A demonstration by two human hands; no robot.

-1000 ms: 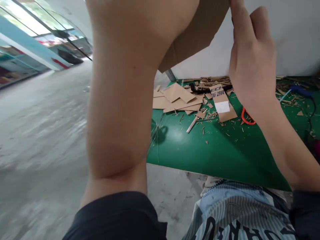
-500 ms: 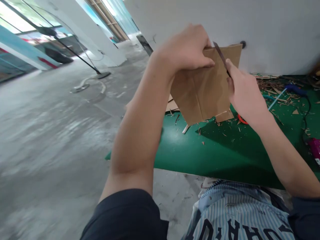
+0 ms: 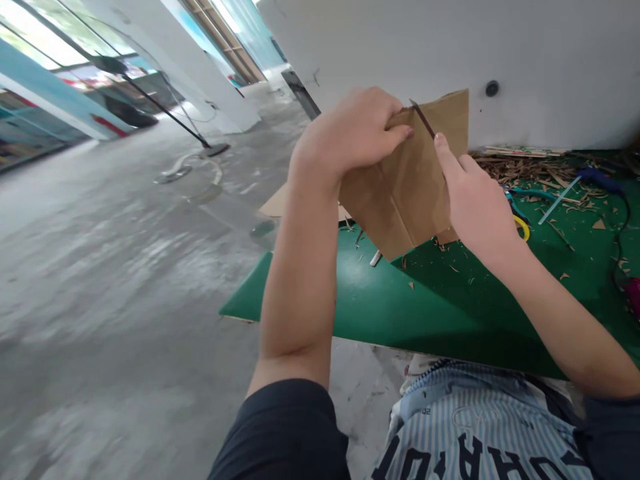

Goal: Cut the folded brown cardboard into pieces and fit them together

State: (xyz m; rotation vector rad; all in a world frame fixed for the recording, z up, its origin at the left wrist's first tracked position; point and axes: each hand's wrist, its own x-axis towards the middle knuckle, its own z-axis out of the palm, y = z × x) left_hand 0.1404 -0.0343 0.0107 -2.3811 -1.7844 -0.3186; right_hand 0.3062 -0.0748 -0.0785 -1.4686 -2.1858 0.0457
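Observation:
My left hand (image 3: pixel 355 133) grips the upper left edge of a brown cardboard piece (image 3: pixel 410 193), its thumb on the near face. The piece is held up, tilted, above the green table, with a crease down its middle. In my right hand (image 3: pixel 483 207) is a thin, dark knife (image 3: pixel 423 119); the index finger lies along it. The blade's tip is at the cardboard's top edge, close to my left fingers. My palm hides the knife's handle.
Cardboard scraps (image 3: pixel 525 170) are heaped at the back of the green table (image 3: pixel 380 307), against the white wall (image 3: pixel 450 47). A blue glue gun (image 3: pixel 600 179) with a cord, teal-handled pliers (image 3: pixel 533 193) and a yellow ring (image 3: pixel 523 228) lie at right. A floor stand (image 3: pixel 215 150) is at left.
My left hand and the cardboard have come down slightly and to the left. The knife has moved the same way, its tip still by the top edge. The yellow ring has come into sight.

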